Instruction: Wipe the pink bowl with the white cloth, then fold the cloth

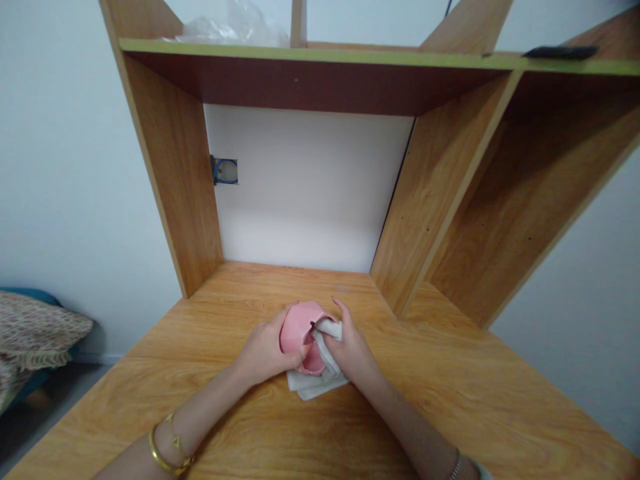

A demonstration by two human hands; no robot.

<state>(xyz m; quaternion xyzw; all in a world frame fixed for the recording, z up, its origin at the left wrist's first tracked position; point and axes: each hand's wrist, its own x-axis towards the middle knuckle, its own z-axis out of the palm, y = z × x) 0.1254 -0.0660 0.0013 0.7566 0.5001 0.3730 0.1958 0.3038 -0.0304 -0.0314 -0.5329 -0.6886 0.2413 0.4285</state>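
A pink faceted bowl-like vessel (299,324) is tipped on its side above the wooden desk, its opening turned toward the right. My left hand (267,348) wraps around its left side, with the thumb at the lower rim. My right hand (353,347) grips a pale grey-white cloth (317,385) at the vessel's opening. Part of the cloth is tucked inside the vessel, and the rest hangs below it near the desktop. The right index finger is raised along the rim. A small dark notch shows at the vessel's edge.
The wooden desk (200,373) has side panels and an upper shelf (310,83). Clear plastic (235,27) and a dark flat object (563,52) lie on that shelf. An open wall socket box (226,171) shows behind. At the left is a fringed patterned cover (40,330).
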